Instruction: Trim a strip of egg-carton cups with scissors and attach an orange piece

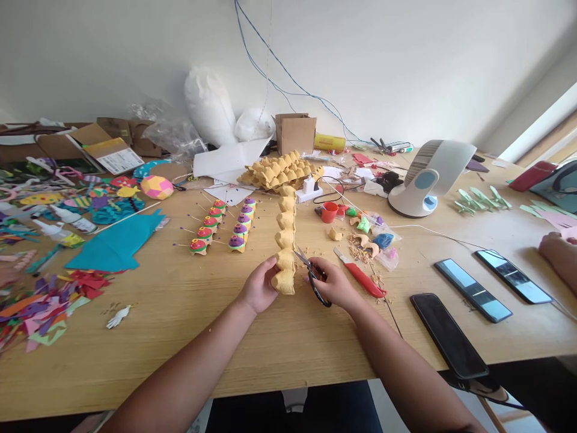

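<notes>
My left hand [260,285] grips the near end of a long yellow egg-carton strip [285,222], one row of cups pointing away from me. In my right hand [334,282] is a pair of black-handled scissors [317,284], its blades at the strip's right edge near the second cup. Whether the blades touch the carton I cannot tell. A red-handled utility knife [360,272] lies to the right among yellow scraps. Left of the strip stand two rows of decorated egg-carton cups, one with red tops [204,231] and one with purple tops [241,228], with pins sticking out.
More egg cartons [282,168] are stacked at the back. A white fan [426,180], a red cup [329,211] and three phones [449,335] sit to the right. Blue felt [115,243] and paper scraps [45,304] lie left. Another person's hand [559,252] rests at the right edge.
</notes>
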{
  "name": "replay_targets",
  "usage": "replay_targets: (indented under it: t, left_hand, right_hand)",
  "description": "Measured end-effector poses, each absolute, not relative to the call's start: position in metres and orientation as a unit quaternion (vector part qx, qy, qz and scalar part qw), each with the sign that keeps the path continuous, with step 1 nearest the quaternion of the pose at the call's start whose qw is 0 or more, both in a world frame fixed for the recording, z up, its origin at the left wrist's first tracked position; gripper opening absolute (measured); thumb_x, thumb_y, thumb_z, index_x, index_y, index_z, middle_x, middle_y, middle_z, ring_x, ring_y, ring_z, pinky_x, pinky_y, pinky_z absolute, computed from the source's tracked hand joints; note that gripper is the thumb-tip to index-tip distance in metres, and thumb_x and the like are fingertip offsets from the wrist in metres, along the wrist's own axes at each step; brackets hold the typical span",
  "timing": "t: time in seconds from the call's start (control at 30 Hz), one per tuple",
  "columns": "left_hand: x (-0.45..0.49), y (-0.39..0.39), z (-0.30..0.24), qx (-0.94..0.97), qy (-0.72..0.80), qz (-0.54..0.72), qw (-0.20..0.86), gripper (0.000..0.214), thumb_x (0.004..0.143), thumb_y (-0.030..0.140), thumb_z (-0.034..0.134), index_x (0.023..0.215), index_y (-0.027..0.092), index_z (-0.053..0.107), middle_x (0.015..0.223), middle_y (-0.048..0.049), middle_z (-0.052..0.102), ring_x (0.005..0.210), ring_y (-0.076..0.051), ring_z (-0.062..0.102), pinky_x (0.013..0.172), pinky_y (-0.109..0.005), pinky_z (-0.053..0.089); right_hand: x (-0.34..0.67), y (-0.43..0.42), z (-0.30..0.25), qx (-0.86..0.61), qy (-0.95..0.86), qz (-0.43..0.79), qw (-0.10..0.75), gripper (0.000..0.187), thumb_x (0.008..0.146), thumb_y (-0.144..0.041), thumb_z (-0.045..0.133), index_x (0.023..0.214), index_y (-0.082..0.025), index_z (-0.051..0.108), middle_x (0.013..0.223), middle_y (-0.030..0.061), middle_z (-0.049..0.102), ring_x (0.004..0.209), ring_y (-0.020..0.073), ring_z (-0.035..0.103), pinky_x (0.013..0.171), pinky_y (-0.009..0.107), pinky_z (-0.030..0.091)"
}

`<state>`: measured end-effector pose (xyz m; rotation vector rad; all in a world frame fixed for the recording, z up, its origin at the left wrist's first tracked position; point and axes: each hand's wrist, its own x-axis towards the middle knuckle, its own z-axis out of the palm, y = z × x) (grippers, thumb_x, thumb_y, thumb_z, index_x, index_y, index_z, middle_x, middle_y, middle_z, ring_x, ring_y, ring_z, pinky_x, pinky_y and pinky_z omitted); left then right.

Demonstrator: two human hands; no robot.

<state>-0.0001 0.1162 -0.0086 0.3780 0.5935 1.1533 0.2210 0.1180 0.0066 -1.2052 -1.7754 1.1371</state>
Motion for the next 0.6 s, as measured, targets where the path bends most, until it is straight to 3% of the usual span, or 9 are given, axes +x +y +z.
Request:
replay_targets:
  t: [0.6]
  left_hand:
    - [0.0025,0.1142,-0.0135,0.203,0.273,0.521,0.783,0.030,0.083,0.035,0.086,0.105,0.019,0.073,0.094,-0.0039,0.079,0.082,-0.016,0.073,0.071,-0.024,0.058]
  right_hand:
    - [0.2312,0.1210,0.0093,-0.434,-0.692,0.439,0.373,0.034,0.085,-0.041,0.078,0.111,-0.021,0.070,0.091,0.0027,0.068,0.082,0.0202,0.059,0.076,0.033,0.046]
